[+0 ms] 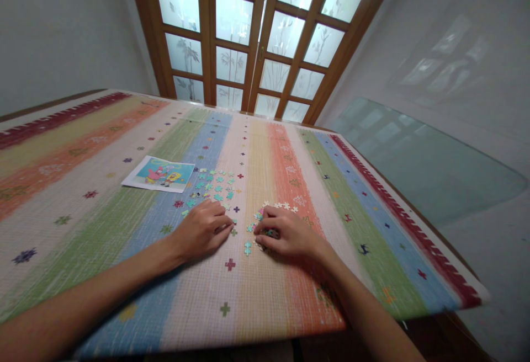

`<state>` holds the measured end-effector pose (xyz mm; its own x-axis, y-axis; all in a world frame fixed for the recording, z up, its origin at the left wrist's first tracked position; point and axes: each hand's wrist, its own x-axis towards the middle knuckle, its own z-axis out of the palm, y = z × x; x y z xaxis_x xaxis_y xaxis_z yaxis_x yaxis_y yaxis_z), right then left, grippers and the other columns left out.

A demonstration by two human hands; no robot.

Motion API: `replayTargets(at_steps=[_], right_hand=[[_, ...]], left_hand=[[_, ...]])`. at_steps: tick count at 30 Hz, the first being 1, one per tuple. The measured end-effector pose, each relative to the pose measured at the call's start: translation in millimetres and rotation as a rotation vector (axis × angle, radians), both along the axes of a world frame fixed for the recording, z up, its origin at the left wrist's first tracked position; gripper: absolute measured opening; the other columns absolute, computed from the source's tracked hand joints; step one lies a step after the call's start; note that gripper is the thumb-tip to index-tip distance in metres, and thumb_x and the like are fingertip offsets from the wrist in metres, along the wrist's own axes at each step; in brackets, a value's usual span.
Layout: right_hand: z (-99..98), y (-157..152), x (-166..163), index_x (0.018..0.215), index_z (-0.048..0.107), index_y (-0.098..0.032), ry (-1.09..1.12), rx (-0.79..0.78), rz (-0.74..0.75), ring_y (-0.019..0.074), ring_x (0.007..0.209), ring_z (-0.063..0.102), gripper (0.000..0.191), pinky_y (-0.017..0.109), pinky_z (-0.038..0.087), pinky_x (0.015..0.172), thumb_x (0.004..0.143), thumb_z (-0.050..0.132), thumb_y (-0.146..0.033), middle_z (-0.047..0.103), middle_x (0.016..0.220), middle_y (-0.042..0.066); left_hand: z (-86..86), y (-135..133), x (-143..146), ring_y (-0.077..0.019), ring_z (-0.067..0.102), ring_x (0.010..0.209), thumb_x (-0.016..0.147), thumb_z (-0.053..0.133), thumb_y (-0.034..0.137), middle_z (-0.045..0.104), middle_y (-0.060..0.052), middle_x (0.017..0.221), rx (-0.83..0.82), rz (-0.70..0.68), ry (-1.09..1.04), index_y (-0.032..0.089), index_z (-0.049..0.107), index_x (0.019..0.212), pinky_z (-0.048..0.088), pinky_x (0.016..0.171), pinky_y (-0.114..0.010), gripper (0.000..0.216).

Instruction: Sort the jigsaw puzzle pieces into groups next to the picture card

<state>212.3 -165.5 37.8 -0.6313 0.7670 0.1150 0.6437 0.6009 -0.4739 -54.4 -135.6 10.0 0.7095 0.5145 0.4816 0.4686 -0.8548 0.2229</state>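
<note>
Both hands rest on a striped, multicoloured tablecloth (265, 307). My left hand (202, 228) lies palm down with its fingers curled over small puzzle pieces; I cannot see whether it holds one. My right hand (287, 235) is curled over a small cluster of puzzle pieces (267, 233), fingertips pinching them. Loose turquoise puzzle pieces (215, 182) are scattered just beyond the left hand. A few white pieces (285, 206) lie beyond the right hand. A printed cartoon picture sheet (159, 174) lies flat to the far left of the pieces.
A wooden-framed door with frosted glass panes (256, 36) stands behind the table. A glass tabletop (418, 158) sits lower on the right, past the cloth's red border. The near table edge (256, 345) is close to my body.
</note>
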Motion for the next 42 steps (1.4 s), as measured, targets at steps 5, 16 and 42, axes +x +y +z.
replayTargets(at_steps=[5, 16, 42], right_hand=[[2.7, -0.7, 3.1, 0.092, 0.077, -0.021, -0.024, -0.022, 0.015, 0.0161, 0.076, 0.055, 0.011, 0.03, 0.042, 0.072, 0.087, 0.071, -0.027, 0.06, 0.087, 0.003], [10.9, 4.1, 19.2, 0.095, 0.077, -0.019, -0.065, -0.102, 0.019, 0.0174, 0.08, 0.059, 0.017, 0.03, 0.045, 0.074, 0.081, 0.069, -0.015, 0.066, 0.092, 0.005], [20.3, 7.7, 37.5, 0.096, 0.075, -0.018, -0.051, -0.157, -0.015, 0.0157, 0.076, 0.059, 0.017, 0.029, 0.046, 0.072, 0.079, 0.076, -0.018, 0.068, 0.087, 0.003]], left_hand=[[-0.6, 1.5, -0.5, -0.0183, 0.051, 0.065, 0.097, 0.051, 0.02, 0.059, -0.003, 0.064, -0.03, 0.021, -0.015, 0.018, 0.065, 0.069, 0.039, 0.066, -0.034, 0.031], [1.0, 4.6, -3.0, -0.016, 0.048, 0.061, 0.094, 0.049, 0.02, 0.056, -0.002, 0.06, -0.004, 0.061, -0.018, 0.019, 0.058, 0.064, 0.042, 0.065, -0.033, 0.031], [4.7, -27.8, 17.7, -0.0215, 0.053, 0.078, 0.102, 0.047, 0.022, 0.061, -0.006, 0.084, -0.089, -0.255, 0.028, 0.019, 0.068, 0.109, 0.043, 0.073, -0.036, 0.022]])
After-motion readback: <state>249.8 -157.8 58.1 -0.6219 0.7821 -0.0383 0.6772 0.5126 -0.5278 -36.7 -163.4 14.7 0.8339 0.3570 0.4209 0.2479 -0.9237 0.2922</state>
